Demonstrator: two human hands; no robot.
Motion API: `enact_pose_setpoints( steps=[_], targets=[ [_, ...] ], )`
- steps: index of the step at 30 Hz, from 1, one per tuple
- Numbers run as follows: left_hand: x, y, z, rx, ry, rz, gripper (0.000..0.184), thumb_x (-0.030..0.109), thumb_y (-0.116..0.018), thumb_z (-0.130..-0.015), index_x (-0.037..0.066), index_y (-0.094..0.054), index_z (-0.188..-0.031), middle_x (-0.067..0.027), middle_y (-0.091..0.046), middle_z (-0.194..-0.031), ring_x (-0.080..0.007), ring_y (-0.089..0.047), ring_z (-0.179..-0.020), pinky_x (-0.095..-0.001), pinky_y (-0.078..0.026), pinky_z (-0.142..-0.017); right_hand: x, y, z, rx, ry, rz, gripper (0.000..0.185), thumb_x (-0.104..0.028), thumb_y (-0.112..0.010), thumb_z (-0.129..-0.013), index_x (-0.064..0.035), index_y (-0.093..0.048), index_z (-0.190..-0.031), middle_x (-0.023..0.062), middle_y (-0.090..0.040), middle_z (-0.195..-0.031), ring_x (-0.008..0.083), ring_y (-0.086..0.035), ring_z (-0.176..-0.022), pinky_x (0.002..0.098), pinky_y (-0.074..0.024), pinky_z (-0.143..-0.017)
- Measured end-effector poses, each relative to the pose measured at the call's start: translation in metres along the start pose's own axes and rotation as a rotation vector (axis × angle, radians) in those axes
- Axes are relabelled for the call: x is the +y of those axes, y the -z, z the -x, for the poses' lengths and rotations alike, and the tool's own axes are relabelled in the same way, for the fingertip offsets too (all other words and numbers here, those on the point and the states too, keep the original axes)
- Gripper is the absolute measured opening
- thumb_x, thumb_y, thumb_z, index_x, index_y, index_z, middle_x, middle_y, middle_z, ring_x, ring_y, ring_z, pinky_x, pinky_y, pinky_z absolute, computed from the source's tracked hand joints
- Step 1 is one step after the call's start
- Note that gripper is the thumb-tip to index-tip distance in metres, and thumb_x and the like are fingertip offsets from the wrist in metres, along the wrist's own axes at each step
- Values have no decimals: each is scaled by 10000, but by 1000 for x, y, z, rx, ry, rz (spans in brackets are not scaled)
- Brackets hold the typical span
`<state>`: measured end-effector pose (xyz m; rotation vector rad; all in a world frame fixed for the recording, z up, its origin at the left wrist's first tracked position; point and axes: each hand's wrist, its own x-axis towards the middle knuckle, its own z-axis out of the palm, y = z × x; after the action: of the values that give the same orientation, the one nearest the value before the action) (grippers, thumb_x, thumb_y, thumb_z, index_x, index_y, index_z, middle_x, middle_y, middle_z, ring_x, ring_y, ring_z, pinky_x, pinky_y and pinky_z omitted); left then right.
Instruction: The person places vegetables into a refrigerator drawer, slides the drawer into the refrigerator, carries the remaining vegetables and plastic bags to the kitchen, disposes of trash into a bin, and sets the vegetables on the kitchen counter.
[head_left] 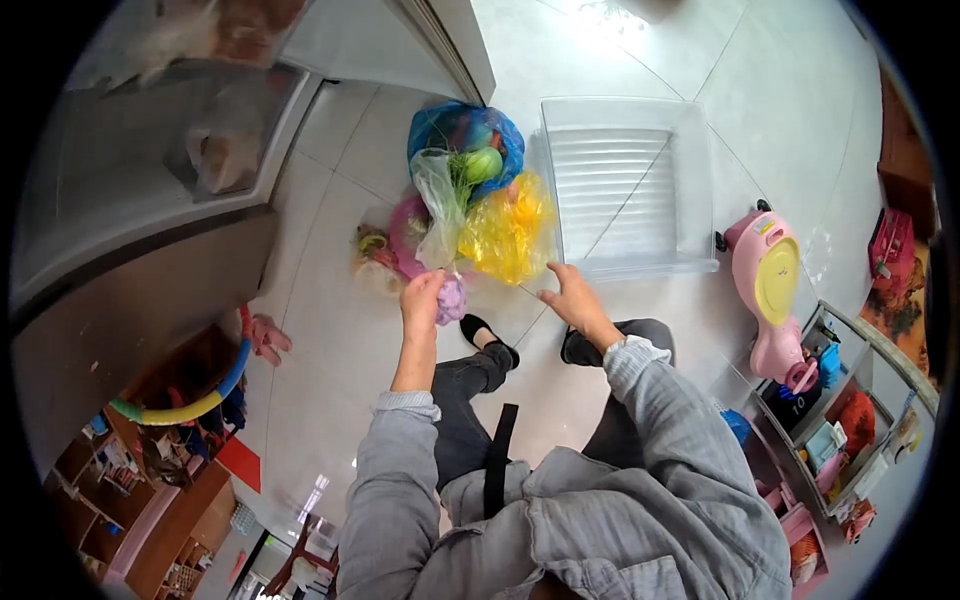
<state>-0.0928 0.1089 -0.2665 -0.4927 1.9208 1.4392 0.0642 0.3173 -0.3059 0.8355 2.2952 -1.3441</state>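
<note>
My left hand (422,300) is closed on a small purple bundle (451,299), just below a clear plastic bag of greens (440,205). My right hand (572,300) has its fingers apart, beside the lower right edge of a yellow plastic bag (508,232). Behind these bags lies a blue bag (466,140) with green and reddish vegetables showing in it. A pink bag (408,236) and another clear bag (376,268) with food sit to the left. An empty clear plastic drawer (635,266) rests on the tiled floor to the right.
An open refrigerator (290,140) stands at the left. At the right are a pink and yellow ride-on toy (775,285) and a bin of assorted items (850,425). A colored hoop (190,410) and shelves (110,480) are lower left.
</note>
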Motion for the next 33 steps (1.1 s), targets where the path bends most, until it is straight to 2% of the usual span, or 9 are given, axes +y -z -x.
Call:
enact_pose_setpoints(
  steps=[4, 11, 17, 20, 23, 25, 29, 32, 33],
  targets=[
    [-64, 1, -56, 73, -80, -49, 395, 89, -605, -730, -53, -522, -1090, -76, -594, -928, -134, -567, -752, -243, -453, -677, 23, -45, -53, 48, 97, 80, 759, -268, -690, -671, -91, -309, -1303, 159, -279, -1354, 370, -300, -1213, 430, -334, -954],
    [-139, -4, -194, 172, -381, -384, 687, 90, -634, -610, -29, -373, -1234, -238, -369, -1255, -296, -406, -1138, -338, -339, -931, 17, -65, -102, -75, 178, 742, 874, -312, -696, -647, -216, -206, -1365, 91, -97, -1438, 341, -111, -1302, 611, -277, -883],
    [-130, -55, -197, 317, -437, -538, 766, 68, -590, -634, 60, -258, -1324, -222, -232, -1364, -358, -276, -1243, -374, -312, -981, 80, -91, -157, 387, 556, 927, 769, -220, -602, -702, -200, -213, -1365, 150, -167, -1408, 348, -152, -1292, 620, -267, -857],
    [-153, -77, -206, 246, -1021, -1068, 767, 38, -561, -643, 76, -236, -1337, -233, -227, -1359, -364, -286, -1234, -391, -371, -935, 75, -91, -182, 486, 660, 948, 839, -179, -632, -678, -227, -166, -1375, 186, -305, -1339, 379, -311, -1215, 553, -373, -786],
    [-173, -105, -176, 53, -794, -964, 865, 18, -581, -628, 103, -137, -1365, -228, -230, -1350, -378, -268, -1233, -398, -371, -931, 91, -110, -208, 198, 290, 577, 802, -153, -602, -692, -192, -170, -1367, 211, -450, -1209, 390, -519, -984, 459, -442, -734],
    [-187, -111, -177, -24, -560, -677, 925, 12, -618, -601, 112, -110, -1368, -219, -216, -1352, -394, -229, -1243, -374, -325, -972, 91, -117, -210, 252, 397, 461, 688, -146, -568, -715, -155, -257, -1329, 212, -526, -1068, 392, -553, -835, 432, -452, -686],
    [-208, -116, -185, -9, -757, -756, 954, 153, -669, -651, 111, -31, -1359, -241, -221, -1312, -394, -304, -1191, -423, -371, -900, 64, -105, -185, 195, 482, 183, 419, -140, -500, -751, -75, -475, -1164, 224, -579, -867, 395, -554, -742, 429, -442, -662],
    [-200, -122, -193, -100, -865, -536, 782, 157, -625, -723, 93, -132, -1325, -225, -281, -1284, -374, -325, -1173, -407, -361, -912, 30, -92, -167, 132, 489, -98, 193, -91, -465, -718, -14, -540, -879, 231, -544, -770, 395, -534, -765, 423, -420, -645],
    [-185, -125, -180, -93, -743, -252, 582, 123, -570, -764, 63, -253, -1249, -211, -353, -1236, -350, -368, -1143, -395, -370, -901, 18, -88, -164, 128, 473, -148, 169, -112, -449, -726, 19, -533, -792, 240, -534, -767, 392, -530, -752, 421, -409, -643]
  ],
)
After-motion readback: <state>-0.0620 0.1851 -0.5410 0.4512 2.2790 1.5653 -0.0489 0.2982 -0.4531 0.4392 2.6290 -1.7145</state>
